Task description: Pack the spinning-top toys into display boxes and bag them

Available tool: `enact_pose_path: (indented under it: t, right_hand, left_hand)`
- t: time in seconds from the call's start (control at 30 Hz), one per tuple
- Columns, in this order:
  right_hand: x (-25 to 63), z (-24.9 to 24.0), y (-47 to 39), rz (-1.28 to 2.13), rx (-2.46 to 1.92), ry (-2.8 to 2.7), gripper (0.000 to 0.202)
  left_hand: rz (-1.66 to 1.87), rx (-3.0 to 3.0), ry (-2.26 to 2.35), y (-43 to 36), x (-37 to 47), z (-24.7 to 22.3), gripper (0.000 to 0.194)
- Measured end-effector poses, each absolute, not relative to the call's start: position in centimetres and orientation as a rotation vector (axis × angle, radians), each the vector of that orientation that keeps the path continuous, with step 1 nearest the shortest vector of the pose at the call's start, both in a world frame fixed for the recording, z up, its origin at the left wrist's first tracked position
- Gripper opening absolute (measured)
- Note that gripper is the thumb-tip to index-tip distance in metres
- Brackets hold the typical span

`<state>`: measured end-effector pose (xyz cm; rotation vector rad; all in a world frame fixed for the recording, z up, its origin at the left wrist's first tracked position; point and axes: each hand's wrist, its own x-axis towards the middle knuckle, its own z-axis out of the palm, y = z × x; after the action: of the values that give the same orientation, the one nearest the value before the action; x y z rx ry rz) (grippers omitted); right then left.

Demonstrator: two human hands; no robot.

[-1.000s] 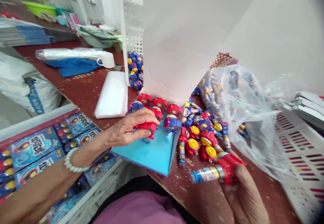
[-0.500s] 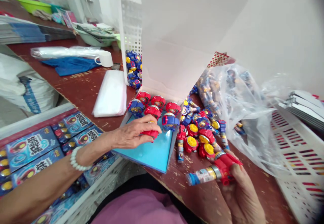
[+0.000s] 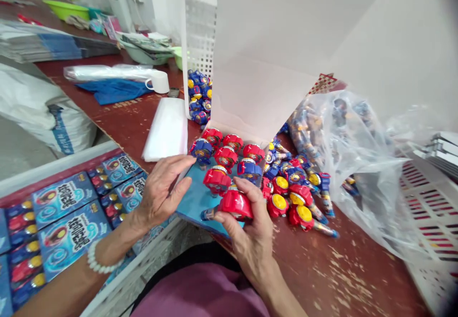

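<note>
My right hand grips a red toy with a clear, blue-ended tube sticking out to its left, over the front of the open blue box. Beside the box's left edge, my left hand has its fingers stretched and thumb apart, holding nothing; whether it touches the box I cannot tell. Several red toys stand in the box with a blue toy at the left and another blue toy at the right. The box's tall white lid stands raised behind them.
Loose red and blue toys lie right of the box, before a clear plastic bag of more. A white basket stands far right. At lower left, a crate holds packed blue boxes. A mug and plastic sleeves lie behind.
My right hand has brought the red toy from the right over the box. My left hand has let go of a red toy, now standing in the box, and moved back to the left edge.
</note>
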<state>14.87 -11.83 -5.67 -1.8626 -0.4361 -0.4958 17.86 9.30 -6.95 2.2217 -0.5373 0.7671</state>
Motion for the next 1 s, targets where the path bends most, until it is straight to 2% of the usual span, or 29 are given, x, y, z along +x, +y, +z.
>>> enact_pose_path:
  t: [0.2, 0.4, 0.57, 0.67, 0.77, 0.87, 1.0]
  right_hand:
    - [15.4, -5.0, -12.0, -0.483, -1.973, -0.677, 0.056]
    - [16.7, -3.6, -10.8, -0.111, -2.162, -1.09, 0.043]
    - [16.4, -4.3, -10.4, -0.283, -2.238, -1.061, 0.042]
    - [15.6, -4.1, -11.9, -0.369, -2.17, -0.938, 0.052]
    - [16.4, -4.2, -16.3, -0.443, -2.19, -0.646, 0.039]
    - [19.4, -5.3, -22.5, -0.575, -2.505, -0.217, 0.034]
    - [24.7, -6.7, -28.2, -0.521, -2.648, -0.029, 0.051]
  left_hand:
    - [0.645, 2.369, -0.553, 9.7, 16.5, -11.6, 0.041]
    - [0.6, 2.394, -0.475, 7.7, 16.9, -12.8, 0.044]
    - [0.603, 2.415, -0.406, 7.5, 17.1, -13.0, 0.044]
    - [0.599, 2.413, -0.43, 7.8, 17.2, -13.0, 0.043]
    - [0.616, 2.392, -0.421, 8.0, 16.8, -12.7, 0.044]
    - [0.737, 2.377, -0.418, 7.5, 15.8, -11.9, 0.052]
    - [0.849, 2.313, -0.58, 5.8, 14.4, -10.3, 0.059]
